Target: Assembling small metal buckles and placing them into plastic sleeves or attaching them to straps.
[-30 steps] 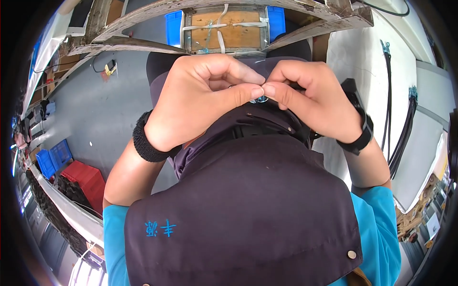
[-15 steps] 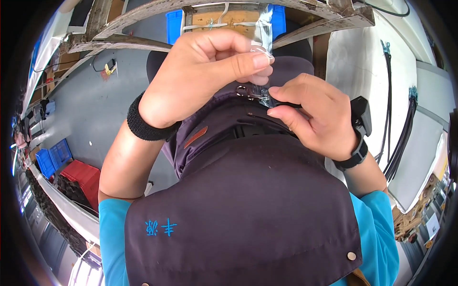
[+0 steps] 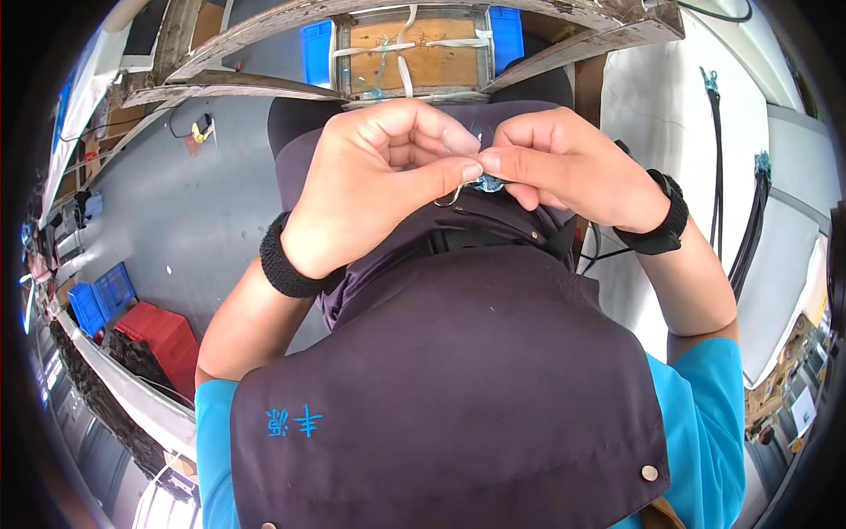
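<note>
Red crate [image 3: 161,339] well left of and below left hand [image 3: 361,189]. Left hand pinched narrow on small blue-wrapped metal fitting [image 3: 487,183], which pokes out just under the fingertips. Right hand [image 3: 586,176] pinches it too, thumbtips touching. Black cords [image 3: 716,167] farther right.

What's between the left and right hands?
Almost no gap in the head view: the left hand and right hand meet, or nearly meet, at the thumb tips. Just below show a curved metal piece and bluish clear plastic film.
</note>
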`<state>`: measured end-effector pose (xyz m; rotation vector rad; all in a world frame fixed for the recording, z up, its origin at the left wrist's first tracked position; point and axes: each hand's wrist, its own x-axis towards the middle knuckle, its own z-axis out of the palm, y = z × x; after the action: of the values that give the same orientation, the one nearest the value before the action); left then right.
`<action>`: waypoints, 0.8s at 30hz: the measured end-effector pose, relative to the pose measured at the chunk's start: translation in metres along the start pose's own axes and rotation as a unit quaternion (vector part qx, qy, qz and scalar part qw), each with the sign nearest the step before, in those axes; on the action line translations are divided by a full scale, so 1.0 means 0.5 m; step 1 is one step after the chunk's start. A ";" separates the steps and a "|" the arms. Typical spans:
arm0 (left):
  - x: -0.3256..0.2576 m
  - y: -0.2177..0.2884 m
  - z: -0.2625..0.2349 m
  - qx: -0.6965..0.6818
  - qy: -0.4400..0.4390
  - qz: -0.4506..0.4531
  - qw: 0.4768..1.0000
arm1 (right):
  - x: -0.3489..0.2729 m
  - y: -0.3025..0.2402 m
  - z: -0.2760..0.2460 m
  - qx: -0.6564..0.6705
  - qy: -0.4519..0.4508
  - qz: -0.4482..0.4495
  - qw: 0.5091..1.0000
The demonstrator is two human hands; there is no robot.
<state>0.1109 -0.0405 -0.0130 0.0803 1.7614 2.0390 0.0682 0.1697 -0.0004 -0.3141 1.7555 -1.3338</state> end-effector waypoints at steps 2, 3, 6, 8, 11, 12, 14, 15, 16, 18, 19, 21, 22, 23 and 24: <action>-0.002 -0.005 -0.001 0.015 0.022 -0.021 0.999 | -0.001 0.008 0.012 0.073 0.004 0.027 0.997; -0.004 -0.009 -0.001 0.014 0.026 -0.022 0.999 | -0.006 0.014 0.029 0.072 0.000 0.028 0.997; -0.003 -0.010 0.000 0.007 0.027 0.019 0.999 | -0.024 0.027 0.061 -0.098 0.181 -0.200 0.958; -0.002 0.001 0.002 0.024 0.014 -0.003 1.000 | -0.026 0.034 0.055 -0.189 0.189 -0.265 0.926; -0.003 0.003 0.000 0.018 0.010 0.002 1.000 | -0.027 0.040 0.049 -0.292 0.188 -0.360 0.866; -0.002 0.004 -0.001 0.018 0.009 0.002 1.000 | -0.026 0.039 0.052 -0.304 0.190 -0.377 0.854; -0.001 0.007 -0.004 -0.029 -0.002 -0.027 0.999 | -0.026 0.041 0.054 -0.316 0.192 -0.395 0.841; 0.000 0.005 -0.005 -0.028 -0.002 -0.026 0.999 | -0.027 0.043 0.055 -0.340 0.207 -0.407 0.822; 0.001 0.001 -0.007 -0.057 -0.008 -0.024 0.998 | -0.028 0.044 0.055 -0.363 0.222 -0.419 0.802; 0.005 0.003 -0.009 -0.086 -0.015 -0.022 0.996 | -0.028 0.039 0.051 -0.354 0.228 -0.416 0.806; 0.009 0.010 -0.010 -0.085 -0.010 -0.024 0.996 | -0.029 0.035 0.050 -0.344 0.234 -0.411 0.811; 0.011 0.015 -0.010 -0.083 -0.005 -0.025 0.996 | -0.035 0.019 0.041 -0.331 0.214 -0.381 0.836; 0.012 0.015 -0.009 -0.069 -0.002 -0.004 0.998 | -0.037 0.009 0.036 -0.318 0.193 -0.350 0.860; 0.012 0.017 -0.009 -0.056 0.001 0.018 0.998 | -0.035 0.000 0.032 -0.318 0.193 -0.350 0.860; 0.010 0.017 -0.007 -0.056 0.000 0.017 0.998 | -0.032 -0.005 0.028 -0.310 0.182 -0.353 0.864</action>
<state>0.1026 -0.0427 -0.0070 0.0776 1.6526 2.1578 0.0873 0.1703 0.0093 -1.2318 2.5169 -1.3127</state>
